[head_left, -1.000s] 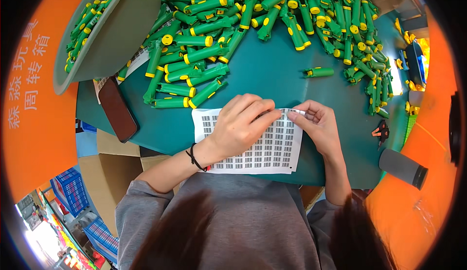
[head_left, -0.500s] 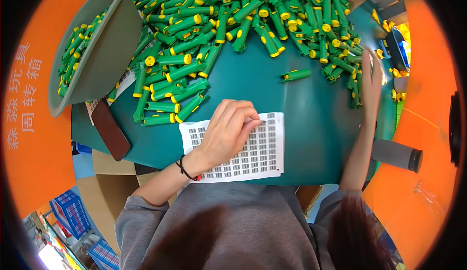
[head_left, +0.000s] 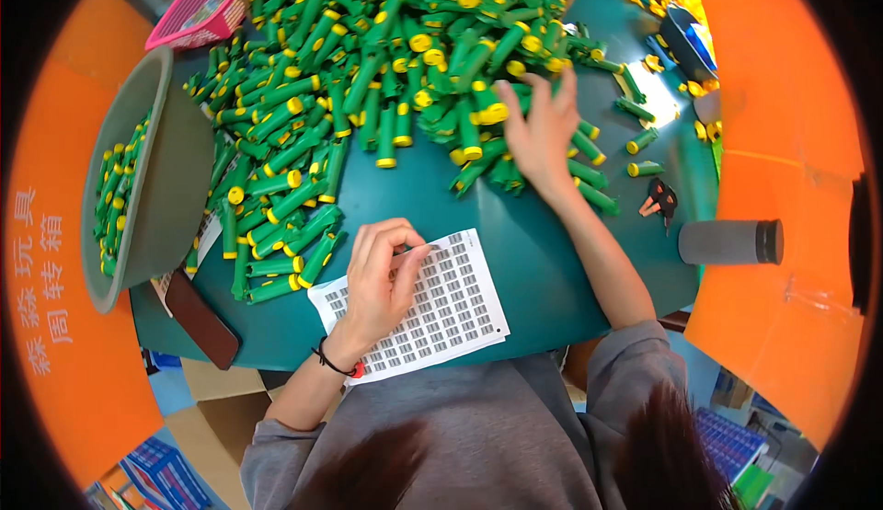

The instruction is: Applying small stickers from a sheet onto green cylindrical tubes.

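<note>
Paper (head_left: 494,306) with labels (head_left: 445,300) lies under the left hand (head_left: 372,280), whose fingers pinch narrow, any label between them unclear; the right hand (head_left: 544,140) spreads wide at green tubes (head_left: 365,82) heaped on the surface (head_left: 543,275), where hasty grabbing could scatter neighbours.

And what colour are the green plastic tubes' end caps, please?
The end caps are yellow, clearest in the head view.

The label sheet (head_left: 455,298) lies at the table's (head_left: 543,275) near edge, right of the phone (head_left: 204,328), with the tub (head_left: 189,179) left, tubes (head_left: 366,78) heaped behind, and keys (head_left: 659,200) toward the right edge.
</note>
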